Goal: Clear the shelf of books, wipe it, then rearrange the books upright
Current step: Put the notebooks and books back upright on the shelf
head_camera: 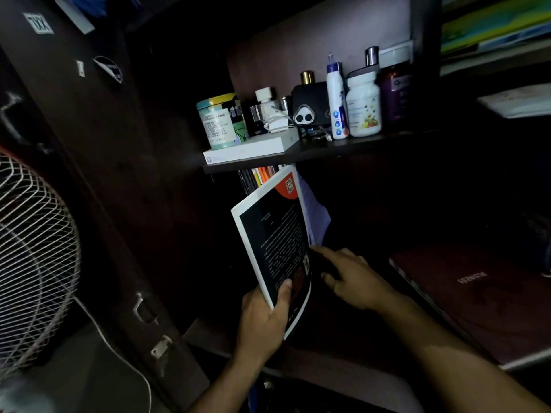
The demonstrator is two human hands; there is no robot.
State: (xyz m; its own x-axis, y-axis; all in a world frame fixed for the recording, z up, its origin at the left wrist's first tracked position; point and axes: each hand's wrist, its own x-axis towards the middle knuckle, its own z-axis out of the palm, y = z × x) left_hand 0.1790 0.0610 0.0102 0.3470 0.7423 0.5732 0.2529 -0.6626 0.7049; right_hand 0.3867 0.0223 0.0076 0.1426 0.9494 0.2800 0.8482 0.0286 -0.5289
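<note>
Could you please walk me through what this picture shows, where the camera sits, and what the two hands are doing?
There is no machine here: a person is working with bare hands, and the one picture comes from a wide-angle camera worn on the head, looking forward and down into a dark cupboard. The left hand grips the lower corner of a black book with a white border, tilted, its top just under the upper shelf. The right hand holds nothing; its fingers reach toward the dark space behind that book. More books stand upright farther back. On the upper shelf sit bottles, a round tub and a flat white box. A fan stands at the left.
</note>
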